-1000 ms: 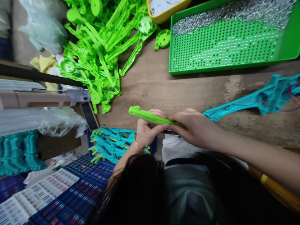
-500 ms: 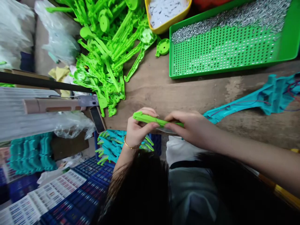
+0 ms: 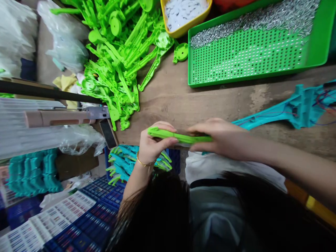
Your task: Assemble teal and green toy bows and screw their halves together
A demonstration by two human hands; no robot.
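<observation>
Green plastic filled the view: a long, slim moulded shell piece (image 3: 183, 137) was held level just above the near edge of the wooden worktop (image 3: 181, 101), close to the person's body. The left hand (image 3: 153, 145), a thin gold bangle (image 3: 143, 163) at its wrist, had its fingers (image 3: 164, 126) curled shut around the piece's left end with the thumb pressed along its near side. The right hand (image 3: 223, 140) lay over the other end, fingers clamped down on top and the thumb beneath. Something pale or clear seemed to sit under the middle of the piece, though the view was too blurred there to be sure.

Judging from the two-handed pinch, the step in hand looked like pressing or seating the piece together along its length. A next move would call for even pressure from both ends and a steady, level hold so that nothing slipped out of line.

Farther back on the worktop lay a heap of matching green mouldings (image 3: 118, 63), a green perforated tray (image 3: 249, 56) with small metal pins (image 3: 262, 17) banked along its far side, and a yellow tub (image 3: 183, 30). To the right lay a teal moulding (image 3: 288, 115) trailing thin wires. Below the worktop's edge, a crate held more teal parts (image 3: 126, 162).
</observation>
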